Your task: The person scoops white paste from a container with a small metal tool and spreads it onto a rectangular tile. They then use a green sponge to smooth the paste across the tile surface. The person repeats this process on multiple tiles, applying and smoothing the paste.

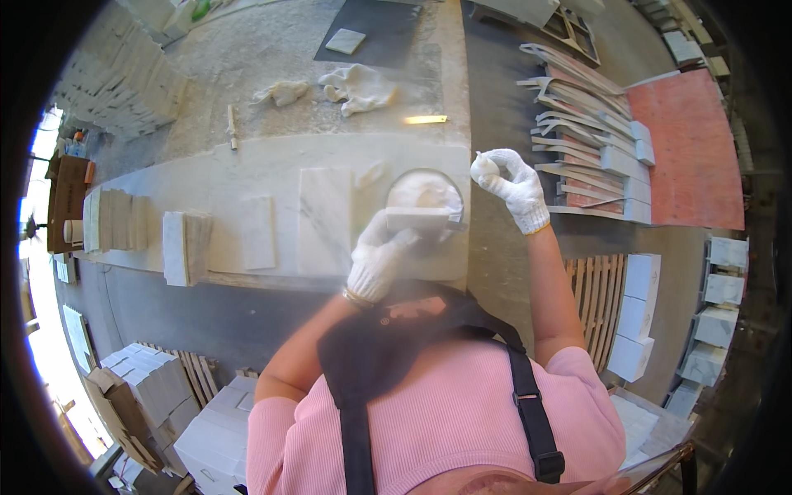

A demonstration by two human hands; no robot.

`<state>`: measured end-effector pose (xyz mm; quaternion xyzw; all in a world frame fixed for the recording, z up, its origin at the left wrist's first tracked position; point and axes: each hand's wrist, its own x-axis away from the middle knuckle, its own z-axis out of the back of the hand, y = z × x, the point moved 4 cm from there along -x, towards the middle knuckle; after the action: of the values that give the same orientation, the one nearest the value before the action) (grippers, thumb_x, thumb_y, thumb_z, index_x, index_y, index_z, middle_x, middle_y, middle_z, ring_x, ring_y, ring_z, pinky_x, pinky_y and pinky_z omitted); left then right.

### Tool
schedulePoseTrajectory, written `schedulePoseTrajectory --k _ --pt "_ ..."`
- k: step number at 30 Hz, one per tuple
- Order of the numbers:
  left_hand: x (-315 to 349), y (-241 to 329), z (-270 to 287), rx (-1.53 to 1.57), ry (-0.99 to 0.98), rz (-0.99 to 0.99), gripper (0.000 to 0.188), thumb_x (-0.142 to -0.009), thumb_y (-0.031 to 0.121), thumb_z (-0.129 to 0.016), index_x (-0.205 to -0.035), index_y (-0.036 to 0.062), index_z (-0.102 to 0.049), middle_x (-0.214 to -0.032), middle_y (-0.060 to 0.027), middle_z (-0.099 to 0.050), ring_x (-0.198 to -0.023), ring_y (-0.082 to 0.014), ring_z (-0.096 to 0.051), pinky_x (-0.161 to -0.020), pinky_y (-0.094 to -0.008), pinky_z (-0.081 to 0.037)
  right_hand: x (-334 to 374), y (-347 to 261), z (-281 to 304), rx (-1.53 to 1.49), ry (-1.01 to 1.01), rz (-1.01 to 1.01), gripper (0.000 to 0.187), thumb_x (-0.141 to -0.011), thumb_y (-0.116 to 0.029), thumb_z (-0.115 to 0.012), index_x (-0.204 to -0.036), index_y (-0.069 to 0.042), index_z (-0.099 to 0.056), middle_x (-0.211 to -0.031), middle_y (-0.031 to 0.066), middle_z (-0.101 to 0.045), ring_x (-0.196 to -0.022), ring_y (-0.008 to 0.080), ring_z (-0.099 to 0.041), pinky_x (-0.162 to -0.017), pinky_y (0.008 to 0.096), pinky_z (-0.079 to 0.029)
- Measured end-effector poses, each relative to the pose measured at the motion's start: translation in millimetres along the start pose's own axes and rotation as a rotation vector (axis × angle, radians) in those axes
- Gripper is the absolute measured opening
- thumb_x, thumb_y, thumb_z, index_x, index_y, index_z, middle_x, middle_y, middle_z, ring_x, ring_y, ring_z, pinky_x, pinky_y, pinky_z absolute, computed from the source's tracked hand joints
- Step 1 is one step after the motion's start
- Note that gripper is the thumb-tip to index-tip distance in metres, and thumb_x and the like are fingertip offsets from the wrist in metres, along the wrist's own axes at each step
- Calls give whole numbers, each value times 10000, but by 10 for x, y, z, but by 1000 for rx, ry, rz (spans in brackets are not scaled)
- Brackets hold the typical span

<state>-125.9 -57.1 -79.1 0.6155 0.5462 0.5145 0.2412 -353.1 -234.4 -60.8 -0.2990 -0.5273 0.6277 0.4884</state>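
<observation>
White knitted gloves cover both hands. My left hand [373, 262] is closed on a pale stone tile [417, 216], held edge-up at the near side of a round bowl [460, 198]. White powder [422, 186] heaps inside the bowl, partly hidden by the tile. To the right of the bowl, past the table edge, my right hand [521, 188] pinches a small rounded white wad [485, 168], which looks like bundled cloth. Left of the bowl, a grey-veined marble tile [324, 223] lies flat on the pale worktop [285, 153], with a narrower white tile [259, 233] beyond it.
Upright tile stacks [176, 247] stand at the worktop's left. Crumpled white cloths [356, 87], a yellow strip [426, 120] and a dark mat [384, 33] lie farther back. At right, long pale strips [577, 124] rest beside a red board [689, 153]. Pale boxes [223, 437] sit behind left.
</observation>
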Motion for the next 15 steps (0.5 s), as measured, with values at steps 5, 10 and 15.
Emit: schedulePoseTrajectory --k 5,10,15 --pt "-12 19 -9 49 33 5 338 -990 126 -701 -1306 16 -652 -1201 -67 -711 -1112 -148 -634 -989 -312 -506 -372 511 -178 113 69 -30 323 -898 -43 -802 -1209 -49 -717 -1142 22 -756 -1056 100 -665 -973 292 -534" --pt "-27 34 -34 45 69 28 374 -998 180 -687 -1326 9 -630 -1187 -73 -705 -1084 -144 -635 -966 -313 -510 -509 725 -314 197 -18 -102 318 -897 -15 -736 -1209 -75 -726 -1109 13 -769 -1009 79 -673 -931 281 -552" --pt "-31 53 -40 -1 114 39 382 -1011 224 -671 -1322 7 -628 -1160 -70 -702 -1036 -138 -635 -924 -315 -524 -477 761 -306 257 11 -156 313 -896 -105 -755 -1209 -84 -745 -1108 32 -777 -1002 112 -697 -917 294 -555"
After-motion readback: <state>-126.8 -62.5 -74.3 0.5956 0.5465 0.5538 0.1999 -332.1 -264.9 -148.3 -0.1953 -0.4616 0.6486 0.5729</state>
